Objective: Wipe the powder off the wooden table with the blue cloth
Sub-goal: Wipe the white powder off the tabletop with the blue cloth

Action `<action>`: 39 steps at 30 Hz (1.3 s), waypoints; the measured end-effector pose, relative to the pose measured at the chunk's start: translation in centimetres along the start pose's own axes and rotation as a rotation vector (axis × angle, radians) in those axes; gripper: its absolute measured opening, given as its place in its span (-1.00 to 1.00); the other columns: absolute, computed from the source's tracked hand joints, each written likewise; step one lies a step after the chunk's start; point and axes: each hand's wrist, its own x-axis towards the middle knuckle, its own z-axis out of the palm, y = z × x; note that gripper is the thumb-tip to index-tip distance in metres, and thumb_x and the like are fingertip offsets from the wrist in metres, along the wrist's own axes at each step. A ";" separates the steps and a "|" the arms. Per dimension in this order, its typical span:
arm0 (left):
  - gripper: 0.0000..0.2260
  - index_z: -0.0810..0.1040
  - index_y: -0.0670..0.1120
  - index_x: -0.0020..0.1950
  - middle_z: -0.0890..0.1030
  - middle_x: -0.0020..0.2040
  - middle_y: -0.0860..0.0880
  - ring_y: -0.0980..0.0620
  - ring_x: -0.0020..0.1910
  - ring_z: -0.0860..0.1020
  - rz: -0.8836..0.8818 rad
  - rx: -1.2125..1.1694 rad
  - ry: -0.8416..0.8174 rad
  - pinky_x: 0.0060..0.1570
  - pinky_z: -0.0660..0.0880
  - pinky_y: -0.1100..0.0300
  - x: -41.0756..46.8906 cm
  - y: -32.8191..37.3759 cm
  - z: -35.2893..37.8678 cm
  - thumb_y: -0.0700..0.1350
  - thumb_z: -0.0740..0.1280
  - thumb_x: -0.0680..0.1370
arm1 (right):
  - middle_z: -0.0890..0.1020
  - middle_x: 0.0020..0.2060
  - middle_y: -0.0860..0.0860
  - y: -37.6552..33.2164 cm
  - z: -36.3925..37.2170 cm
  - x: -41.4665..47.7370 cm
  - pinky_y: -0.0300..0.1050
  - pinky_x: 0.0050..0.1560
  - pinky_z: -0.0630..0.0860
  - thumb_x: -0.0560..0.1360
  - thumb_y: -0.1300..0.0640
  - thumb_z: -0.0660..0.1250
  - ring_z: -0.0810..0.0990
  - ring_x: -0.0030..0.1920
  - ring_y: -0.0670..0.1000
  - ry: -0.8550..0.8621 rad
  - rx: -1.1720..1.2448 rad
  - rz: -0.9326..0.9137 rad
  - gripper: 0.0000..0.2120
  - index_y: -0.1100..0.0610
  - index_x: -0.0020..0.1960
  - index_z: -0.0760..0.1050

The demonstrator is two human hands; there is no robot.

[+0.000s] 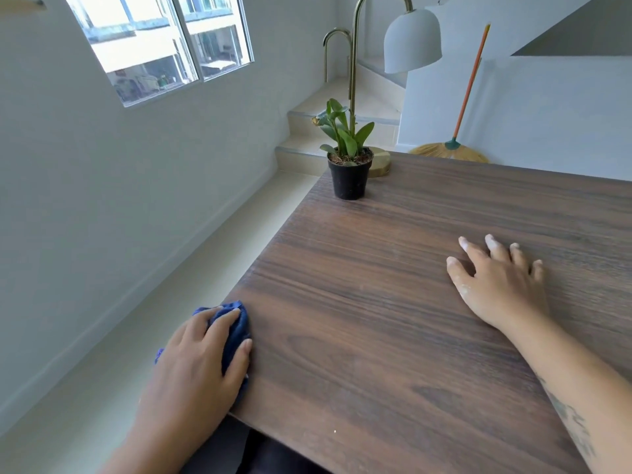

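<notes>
The dark wooden table (pixel 393 302) fills the right and middle of the view. Its surface shows only faint pale smears and a few white specks near the front edge. The bunched blue cloth (pixel 236 328) lies at the table's left edge, partly hanging over it. My left hand (pixel 198 364) lies on top of the cloth with fingers curved over it, pressing it against the edge. My right hand (pixel 499 278) rests flat on the table at the right, fingers spread, with white powder on the fingertips and thumb.
A small black pot with a green plant (pixel 349 165) stands at the table's far left corner, next to a brass lamp base (pixel 380 162) with a white shade above. A broom (pixel 455 145) leans on the wall behind. Steps and floor lie to the left.
</notes>
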 end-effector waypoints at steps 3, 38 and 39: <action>-0.55 0.52 -0.01 0.26 0.54 0.21 -0.01 -0.06 0.19 0.53 0.148 -0.024 0.008 0.17 0.43 0.07 -0.3 3.8 1.2 0.18 0.16 0.49 | 0.13 0.54 0.04 -0.1 0.1 -0.1 0.29 0.45 -0.05 0.53 -0.31 -0.09 0.02 0.51 0.21 0.015 -0.009 -0.001 -0.42 -0.18 0.51 0.13; -0.53 0.34 0.04 0.40 0.38 0.37 0.06 0.00 0.34 0.35 0.385 -0.022 -0.141 0.24 0.36 0.11 16.7 10.9 5.3 0.18 0.10 0.54 | 0.11 0.54 0.03 -0.2 0.3 -0.1 0.29 0.46 -0.03 0.58 -0.20 -0.08 0.00 0.52 0.20 0.025 -0.029 -0.005 -0.49 -0.15 0.52 0.09; -0.57 0.37 0.00 0.37 0.39 0.35 0.02 -0.03 0.33 0.36 0.384 -0.004 -0.143 0.23 0.34 0.10 18.2 12.1 5.9 0.14 0.13 0.56 | 0.11 0.54 0.03 -0.2 0.4 -0.1 0.29 0.46 -0.02 0.59 -0.18 -0.08 0.01 0.52 0.21 0.030 -0.030 -0.009 -0.50 -0.15 0.52 0.10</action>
